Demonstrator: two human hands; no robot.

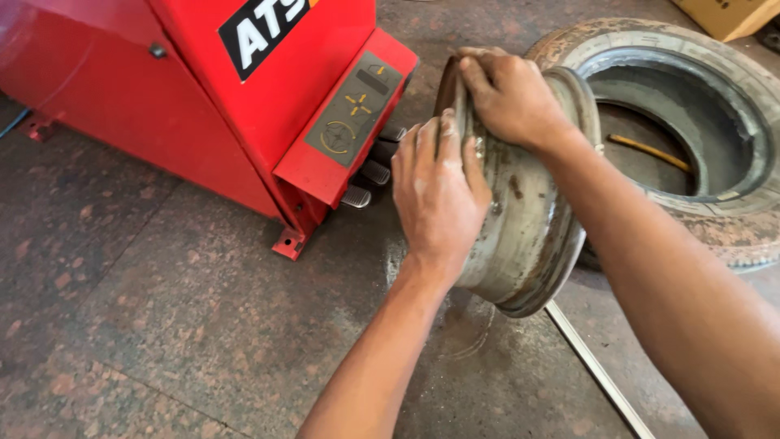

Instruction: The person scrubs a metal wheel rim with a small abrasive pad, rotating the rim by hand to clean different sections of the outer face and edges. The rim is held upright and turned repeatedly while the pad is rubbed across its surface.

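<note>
A worn, rusty steel wheel rim stands on its edge on the stone floor, tilted a little. My left hand grips the rim's near flange from the left side. My right hand is closed over the top of the same flange. Both forearms reach in from the bottom right. The rim's inner face is hidden from me.
A red tyre-changing machine stands at the left with several foot pedals by its base. A dusty tyre lies flat behind the rim, a yellow hose inside it. A thin metal bar lies on the floor. A cardboard box sits top right.
</note>
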